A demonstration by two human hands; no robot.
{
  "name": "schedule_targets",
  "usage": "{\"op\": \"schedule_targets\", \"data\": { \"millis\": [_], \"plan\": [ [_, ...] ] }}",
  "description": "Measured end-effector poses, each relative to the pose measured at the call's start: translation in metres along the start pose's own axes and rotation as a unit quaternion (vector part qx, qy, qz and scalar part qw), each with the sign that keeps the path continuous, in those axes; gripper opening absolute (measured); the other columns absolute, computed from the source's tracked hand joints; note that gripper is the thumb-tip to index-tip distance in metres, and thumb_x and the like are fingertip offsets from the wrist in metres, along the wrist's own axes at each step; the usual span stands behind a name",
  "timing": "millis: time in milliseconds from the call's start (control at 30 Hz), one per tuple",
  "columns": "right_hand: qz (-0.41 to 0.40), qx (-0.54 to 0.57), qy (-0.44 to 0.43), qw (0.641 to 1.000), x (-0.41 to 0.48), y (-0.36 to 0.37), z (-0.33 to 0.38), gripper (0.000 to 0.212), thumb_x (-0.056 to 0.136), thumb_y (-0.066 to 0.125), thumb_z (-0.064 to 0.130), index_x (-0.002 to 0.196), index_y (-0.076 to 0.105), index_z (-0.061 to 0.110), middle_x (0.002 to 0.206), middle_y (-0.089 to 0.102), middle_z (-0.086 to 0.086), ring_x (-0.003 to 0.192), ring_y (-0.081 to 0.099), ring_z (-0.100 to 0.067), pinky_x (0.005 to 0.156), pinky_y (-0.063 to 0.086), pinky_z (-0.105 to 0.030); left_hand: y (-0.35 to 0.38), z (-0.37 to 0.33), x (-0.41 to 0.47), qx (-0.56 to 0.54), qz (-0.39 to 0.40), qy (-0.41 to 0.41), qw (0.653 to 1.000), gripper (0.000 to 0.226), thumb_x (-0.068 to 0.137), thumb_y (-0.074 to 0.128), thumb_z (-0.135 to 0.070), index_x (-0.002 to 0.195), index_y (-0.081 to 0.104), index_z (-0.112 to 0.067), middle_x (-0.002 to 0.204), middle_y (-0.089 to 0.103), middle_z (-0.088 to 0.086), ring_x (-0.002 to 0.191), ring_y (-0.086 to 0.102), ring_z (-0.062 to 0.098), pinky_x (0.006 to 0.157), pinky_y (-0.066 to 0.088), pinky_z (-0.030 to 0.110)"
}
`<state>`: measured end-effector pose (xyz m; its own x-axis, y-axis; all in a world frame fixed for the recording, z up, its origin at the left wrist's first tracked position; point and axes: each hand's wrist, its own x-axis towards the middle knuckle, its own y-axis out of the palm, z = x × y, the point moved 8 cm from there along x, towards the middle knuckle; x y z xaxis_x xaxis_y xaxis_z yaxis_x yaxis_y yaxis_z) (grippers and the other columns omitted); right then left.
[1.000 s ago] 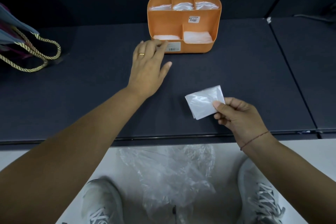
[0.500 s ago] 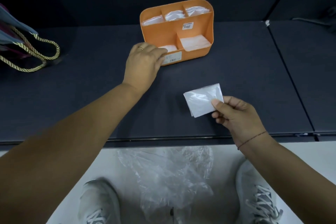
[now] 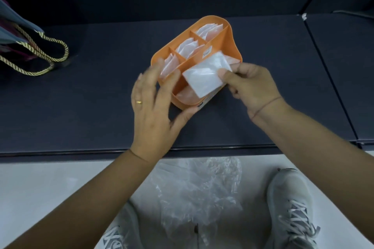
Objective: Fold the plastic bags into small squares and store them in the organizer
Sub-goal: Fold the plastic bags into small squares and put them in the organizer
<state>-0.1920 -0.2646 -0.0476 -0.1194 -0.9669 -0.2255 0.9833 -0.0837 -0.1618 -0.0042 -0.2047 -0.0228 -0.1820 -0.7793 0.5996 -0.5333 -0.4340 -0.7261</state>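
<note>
1. The left hand (image 3: 155,103) is seen with its fingers spread against the left end of the orange organizer (image 3: 230,43) and its thumb set at the near corner, so that the end is held between them; the fingers are blurred.
2. A gold ring (image 3: 139,102) is worn on the left hand.
3. The folded bag (image 3: 204,77), a small white square, is pinched at its right corner by the thumb and fingers of the right hand (image 3: 253,89).
4. The folded bag is held just above the front compartments of the organizer, tilted, and not yet let in.
5. The organizer is set at a diagonal on the dark surface (image 3: 81,107), near its front edge.
6. Folded squares (image 3: 186,48) are stood upright in the three rear compartments; more pale plastic is seen in the near front compartment.
7. A tote bag (image 3: 18,32) with rope handles (image 3: 50,54) is laid at the far left of the surface, well apart from the organizer.
8. Crumpled clear plastic bags (image 3: 198,188) are heaped on the floor below the surface edge, between two grey shoes (image 3: 291,204).
</note>
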Motion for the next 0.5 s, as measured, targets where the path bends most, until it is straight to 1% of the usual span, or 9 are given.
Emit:
{"op": "schedule_targets", "data": {
  "millis": [67,133,200,267,300,333,367,433,500],
  "plan": [
    [0.005,-0.085,-0.013,0.996,0.007,0.015,0.0,0.009,0.088,0.067,0.013,0.08,0.068,0.016,0.051,0.054,0.02,0.051,0.051,0.004,0.054,0.04,-0.011,0.007,0.018,0.009,-0.047,0.063,-0.062,0.995,0.093,0.085,0.061,-0.061,0.152,0.022,-0.009,0.159,0.008,0.013,0.149,0.011,0.026,0.116,0.02,0.06],
    [0.0,-0.195,-0.03,0.98,0.012,0.026,-0.003,0.002,0.086,0.068,0.022,0.084,0.069,0.021,0.081,0.063,0.011,0.073,0.059,-0.004,0.068,0.047,-0.021,0.019,0.035,0.016,-0.109,0.139,-0.126,0.976,0.112,0.077,0.063,-0.068,0.156,0.004,-0.015,0.164,-0.006,0.004,0.151,-0.001,0.017,0.119,0.017,0.057],
    [-0.008,-0.308,-0.031,0.951,0.013,0.034,-0.004,0.009,0.087,0.065,0.028,0.094,0.069,0.023,0.107,0.053,0.004,0.086,0.058,-0.014,0.071,0.045,-0.026,0.027,0.041,0.018,-0.157,0.179,-0.167,0.957,0.122,0.071,0.067,-0.069,0.157,-0.003,-0.017,0.164,-0.009,-0.006,0.15,-0.001,0.009,0.122,0.019,0.043],
    [-0.02,-0.351,-0.023,0.936,0.012,0.038,-0.002,0.013,0.087,0.064,0.027,0.099,0.068,0.024,0.11,0.04,0.004,0.084,0.056,-0.017,0.068,0.045,-0.026,0.029,0.04,0.019,-0.168,0.177,-0.189,0.951,0.121,0.069,0.068,-0.065,0.157,-0.001,-0.017,0.163,-0.004,-0.009,0.148,0.005,0.002,0.116,0.017,0.016],
    [-0.029,-0.354,-0.022,0.934,0.011,0.038,0.001,0.014,0.086,0.065,0.024,0.1,0.067,0.025,0.109,0.037,0.004,0.082,0.055,-0.017,0.067,0.046,-0.027,0.027,0.038,0.018,-0.16,0.17,-0.197,0.952,0.119,0.07,0.069,-0.062,0.157,0.001,-0.017,0.163,-0.002,-0.009,0.146,0.006,-0.001,0.11,0.014,0.008],
    [-0.04,-0.355,-0.027,0.934,0.01,0.038,0.002,0.017,0.085,0.067,0.021,0.101,0.064,0.024,0.109,0.034,0.005,0.082,0.055,-0.017,0.066,0.046,-0.027,0.026,0.036,0.017,-0.15,0.164,-0.2,0.954,0.117,0.072,0.071,-0.058,0.157,0.002,-0.017,0.163,0.0,-0.008,0.146,0.006,0.0,0.108,0.012,0.005],
    [-0.054,-0.354,-0.036,0.933,0.01,0.037,0.004,0.023,0.083,0.069,0.019,0.103,0.059,0.024,0.109,0.031,0.005,0.081,0.055,-0.017,0.065,0.046,-0.028,0.025,0.034,0.015,-0.14,0.158,-0.201,0.957,0.115,0.074,0.074,-0.054,0.157,0.003,-0.016,0.163,0.0,-0.007,0.147,0.006,0.003,0.11,0.013,0.009],
    [-0.083,-0.344,-0.063,0.933,0.005,0.033,0.005,0.031,0.081,0.072,0.017,0.102,0.05,0.023,0.109,0.028,0.006,0.081,0.052,-0.016,0.065,0.046,-0.027,0.022,0.029,0.01,-0.125,0.147,-0.199,0.961,0.111,0.077,0.074,-0.048,0.157,0.004,-0.014,0.163,0.001,-0.002,0.15,0.007,0.012,0.117,0.019,0.025],
    [-0.11,-0.313,-0.099,0.938,-0.005,0.025,0.007,0.023,0.081,0.073,0.019,0.094,0.054,0.019,0.109,0.03,0.006,0.08,0.05,-0.004,0.069,0.047,-0.02,0.02,0.022,0.005,-0.117,0.134,-0.193,0.965,0.109,0.077,0.071,-0.05,0.156,0.007,-0.011,0.163,0.005,0.003,0.15,0.01,0.018,0.12,0.025,0.041]
  ]
}}
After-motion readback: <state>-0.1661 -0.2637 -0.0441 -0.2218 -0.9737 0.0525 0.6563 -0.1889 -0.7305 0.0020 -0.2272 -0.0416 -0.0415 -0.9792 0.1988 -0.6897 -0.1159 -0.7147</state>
